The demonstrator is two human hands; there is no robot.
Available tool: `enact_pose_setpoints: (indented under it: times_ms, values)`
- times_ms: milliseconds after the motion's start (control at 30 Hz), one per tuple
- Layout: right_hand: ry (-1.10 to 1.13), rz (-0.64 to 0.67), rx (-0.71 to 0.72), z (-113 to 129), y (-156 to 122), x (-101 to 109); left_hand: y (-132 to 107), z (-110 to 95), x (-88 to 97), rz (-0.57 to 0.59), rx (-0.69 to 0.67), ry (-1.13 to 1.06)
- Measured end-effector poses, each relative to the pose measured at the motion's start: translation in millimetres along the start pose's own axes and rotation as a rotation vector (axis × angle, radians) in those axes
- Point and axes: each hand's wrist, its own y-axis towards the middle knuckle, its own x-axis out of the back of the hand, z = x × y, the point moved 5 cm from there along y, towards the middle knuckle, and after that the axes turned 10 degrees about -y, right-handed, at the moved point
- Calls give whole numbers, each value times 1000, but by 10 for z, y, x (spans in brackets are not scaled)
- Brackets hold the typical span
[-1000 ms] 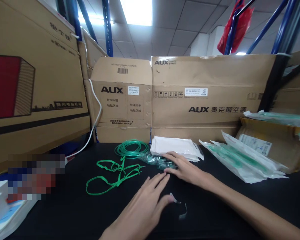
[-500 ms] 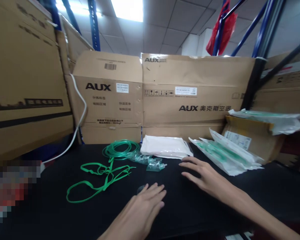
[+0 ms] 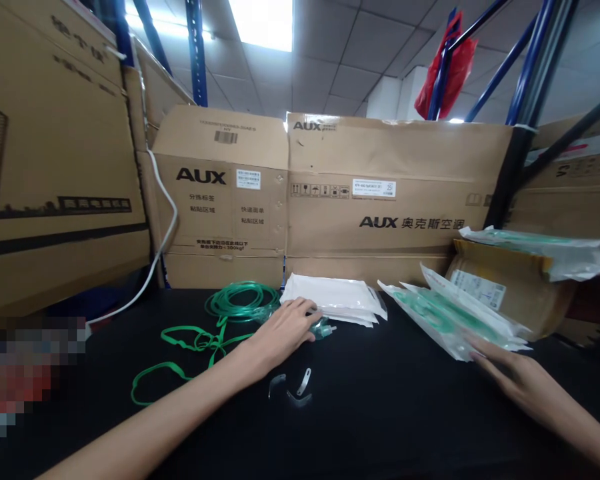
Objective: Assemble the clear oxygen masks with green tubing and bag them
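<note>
My left hand [image 3: 286,328] reaches over the clear plastic pieces [image 3: 325,329] in front of the white packets [image 3: 333,293]. Its fingers are bent and apart, with the plastic partly hidden beneath them. On the right, my right hand [image 3: 513,370] has its fingertips at the near corner of a clear-and-white packet [image 3: 435,317] with green contents; the fingers look closed on that edge. Green elastic straps [image 3: 187,337] lie left of my left forearm, which covers part of them. Coiled green tubing [image 3: 240,300] sits behind. Small clear curved pieces [image 3: 300,401] and a pale slotted strip [image 3: 305,381] lie nearer me.
Cardboard panels [image 3: 375,153] stand along the back of the black table surface [image 3: 380,413]. At right, an open carton [image 3: 515,280] carries another packet [image 3: 540,247]. A white cable [image 3: 167,240] hangs at left, near a large box [image 3: 60,133].
My left hand has moved forward onto the clear pieces, uncovering the small parts and strip. My right hand has moved right, from beside the white packets to the green-filled packets.
</note>
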Motion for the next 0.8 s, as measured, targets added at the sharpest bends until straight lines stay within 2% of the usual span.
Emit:
enact_pose_setpoints:
  times_ms: [133, 267, 367, 467, 667, 733, 800]
  values:
    - [30, 105, 62, 3, 162, -233, 71, 59, -93, -1, -39, 14]
    - [35, 197, 100, -5, 366, -483, 28, -15, -69, -36, 9, 8]
    - [34, 247, 143, 23, 510, -659, -2, -174, 12, -63, 30, -18]
    - [25, 275, 188, 65, 625, -818, 2, -425, 88, -69, -1, -70]
    - [-31, 213, 149, 100, 829, -1010, 79, -925, 98, -35, -111, -207]
    - [-23, 162, 139, 109, 871, -978, 146, -1000, 86, -28, -117, -262]
    - [7, 85, 127, 95, 859, -857, 265, -992, 93, -35, -74, -330]
